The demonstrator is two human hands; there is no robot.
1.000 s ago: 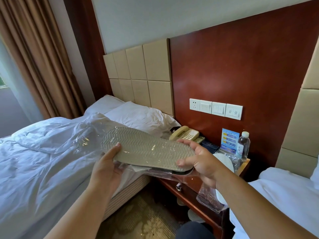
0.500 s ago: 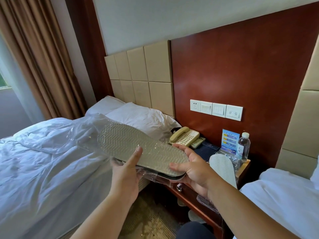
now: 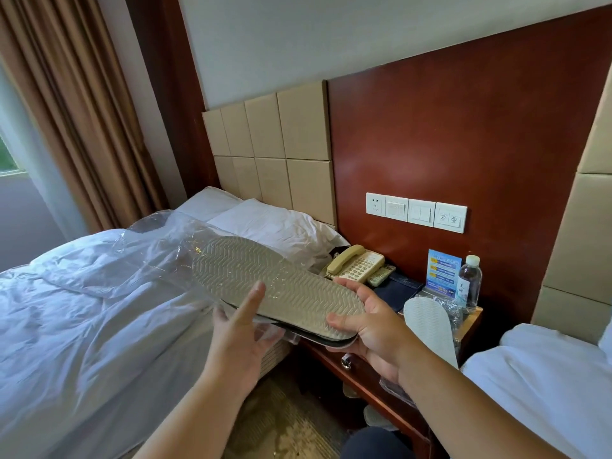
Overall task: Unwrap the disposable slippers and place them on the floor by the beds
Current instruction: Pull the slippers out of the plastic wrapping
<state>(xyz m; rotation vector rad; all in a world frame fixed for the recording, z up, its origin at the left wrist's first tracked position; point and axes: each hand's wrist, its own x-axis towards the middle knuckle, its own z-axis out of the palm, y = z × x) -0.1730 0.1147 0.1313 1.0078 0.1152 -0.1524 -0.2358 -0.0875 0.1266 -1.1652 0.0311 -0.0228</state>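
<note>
A pair of grey disposable slippers (image 3: 265, 286), sole up with a zigzag tread, sits inside a clear plastic wrapper (image 3: 159, 240) that trails loose to the left. My right hand (image 3: 367, 323) grips the heel end, thumb on the sole. My left hand (image 3: 241, 329) is at the near edge mid-sole, thumb raised against the tread and fingers under the plastic. A second wrapped white pair (image 3: 430, 326) lies on the nightstand (image 3: 364, 382) and hangs over its edge.
A bed with a white duvet (image 3: 82, 309) fills the left; another bed (image 3: 543, 385) is at the right. The nightstand holds a telephone (image 3: 357, 265), a remote, a dark folder, a blue card and a water bottle (image 3: 468, 281). Patterned carpet (image 3: 281, 422) lies between the beds.
My left hand slid right along the wrapped slippers from the toe end to mid-sole. The package shifted slightly left and tilted; the right hand kept its grip.
</note>
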